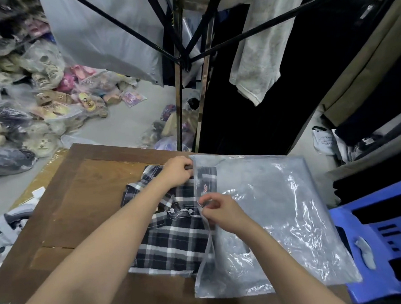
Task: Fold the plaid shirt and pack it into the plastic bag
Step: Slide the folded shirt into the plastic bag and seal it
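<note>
The right hand (217, 212) is curled in a pinch, thumb and fingertips closed on the open edge of the clear, crinkly plastic bag (273, 217), lifting that thin film a little where it overlaps the shirt. The left hand (178, 171) reaches further across, fingers bent down and gripping the far end of the folded shirt right at the bag's mouth — both forearms are bare and angled in from the near edge.

The black, white and grey plaid shirt (173, 235) lies folded flat on the table, soft woven cloth with a buttoned pocket flap showing. Its right edge sits just under the bag's opening; most of it is still outside. The bag is glossy and wrinkled, spread out to the right, with a small printed label near its far-left corner.

All this rests on a brown wooden table (86, 191) with a paler inset panel. To the right there's a blue slatted plastic stool (383, 247), and far left a heap of bagged plush slippers (43, 94) on the floor.
</note>
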